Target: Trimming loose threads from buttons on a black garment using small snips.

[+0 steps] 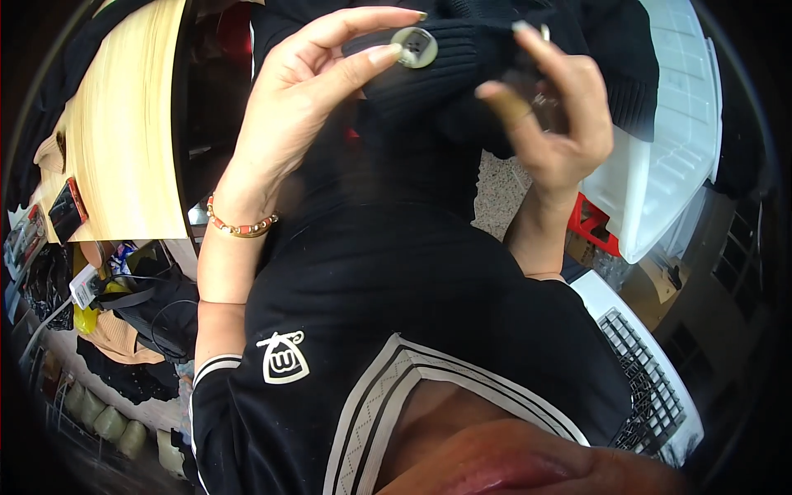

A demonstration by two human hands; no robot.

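Observation:
A round button (pixel 418 48) with a pale rim and a dark centre is pinched by the thumb and fingers of my left hand (pixel 301 87). It lies against the ribbed edge of a black knit garment (pixel 429 95), which spreads over my lap. To the right of the button, my right hand (pixel 569 124) is raised and smeared by motion. Its thumb and index finger stand apart, and the other fingers are bent. Something small and shiny shows near those fingers, too blurred to name. Whether thread runs between the hands I cannot tell.
On the left stands a light wooden table (pixel 124 124) with a dark phone (pixel 68 210) on it. A white plastic bin (pixel 672 107) is at the right, a red plastic piece (pixel 592 224) under it. Lower right sits a white basket (pixel 689 421); a black bag (pixel 153 309) lies lower left.

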